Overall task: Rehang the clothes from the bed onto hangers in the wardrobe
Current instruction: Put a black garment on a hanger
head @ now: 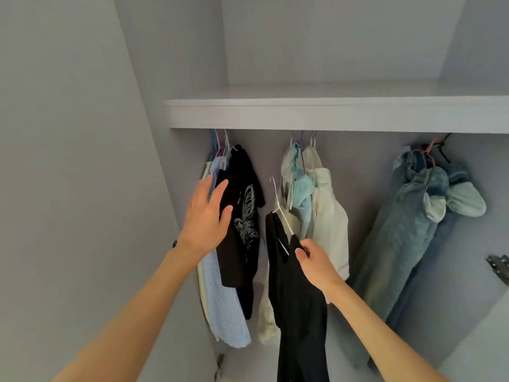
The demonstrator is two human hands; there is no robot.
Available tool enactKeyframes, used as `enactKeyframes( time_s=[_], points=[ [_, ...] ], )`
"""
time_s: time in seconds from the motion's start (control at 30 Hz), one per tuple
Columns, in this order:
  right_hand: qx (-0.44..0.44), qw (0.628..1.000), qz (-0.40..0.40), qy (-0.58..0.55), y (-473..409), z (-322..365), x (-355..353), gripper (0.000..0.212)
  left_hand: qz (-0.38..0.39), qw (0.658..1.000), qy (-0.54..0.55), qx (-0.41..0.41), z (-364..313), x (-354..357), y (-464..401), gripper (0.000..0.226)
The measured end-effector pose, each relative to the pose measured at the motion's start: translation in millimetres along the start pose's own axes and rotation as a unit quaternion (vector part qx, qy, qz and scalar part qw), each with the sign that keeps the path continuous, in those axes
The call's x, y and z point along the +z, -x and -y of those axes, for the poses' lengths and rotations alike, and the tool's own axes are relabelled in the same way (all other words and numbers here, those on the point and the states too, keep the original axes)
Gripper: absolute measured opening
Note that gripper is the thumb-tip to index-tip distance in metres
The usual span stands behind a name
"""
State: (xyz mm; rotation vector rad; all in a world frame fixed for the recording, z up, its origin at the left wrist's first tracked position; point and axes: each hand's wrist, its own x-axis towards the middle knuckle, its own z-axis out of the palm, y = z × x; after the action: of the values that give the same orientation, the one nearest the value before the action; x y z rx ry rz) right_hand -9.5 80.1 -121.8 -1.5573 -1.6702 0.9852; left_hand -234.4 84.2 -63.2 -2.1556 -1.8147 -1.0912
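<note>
**Two hands at the wardrobe, one dark garment on a hanger**

The right hand (pixel 312 259) pinches a black garment (pixel 297 299) where it drapes over a white hanger (pixel 281 216), fingers curled round the fabric near the shoulder. The hanger's hook points up toward 12 o'clock, short of the rail, in the gap between two groups of clothes. The left hand (pixel 206 216) is released, fingers straight and spread, pressing against a black printed T-shirt (pixel 245 213) at its 3 o'clock.

Three groups hang under the shelf (pixel 330 111). At 9 o'clock of the held garment: the printed T-shirt, a blue striped shirt (pixel 220 299) and a cream piece whose edge alone shows. At 1 o'clock: a pale mint top (pixel 301 188) and a cream garment (pixel 330 216). At 3 o'clock: two pairs of jeans (pixel 407 230).

The rail is hidden behind the shelf edge; only hanger hooks show. The held garment's hem is cut off by the bottom of the view. A metal hinge (pixel 498 267) sits at the right edge.
</note>
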Motion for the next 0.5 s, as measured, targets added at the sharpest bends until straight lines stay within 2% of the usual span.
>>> enactKeyframes(
  time_s=[0.1,0.17,0.4,0.5],
  points=[
    [-0.050,0.998,-0.014,-0.027,-41.9,18.7,5.4,0.014,-0.048,0.997,-0.051,0.042,9.0,-10.1,-48.7,0.054],
    [-0.070,0.996,-0.028,-0.045,-69.1,30.8,10.4,0.018,-0.072,0.994,-0.058,0.054,11.8,-17.5,-80.2,0.057],
    [-0.124,0.985,-0.081,-0.090,-145.7,73.0,22.4,0.007,-0.097,0.990,-0.087,0.047,20.3,-27.6,-149.0,0.061],
    [-0.134,0.984,-0.081,-0.082,-177.1,87.7,33.2,0.025,-0.090,0.989,-0.112,0.026,30.1,-24.9,-162.5,0.061]
  ],
)
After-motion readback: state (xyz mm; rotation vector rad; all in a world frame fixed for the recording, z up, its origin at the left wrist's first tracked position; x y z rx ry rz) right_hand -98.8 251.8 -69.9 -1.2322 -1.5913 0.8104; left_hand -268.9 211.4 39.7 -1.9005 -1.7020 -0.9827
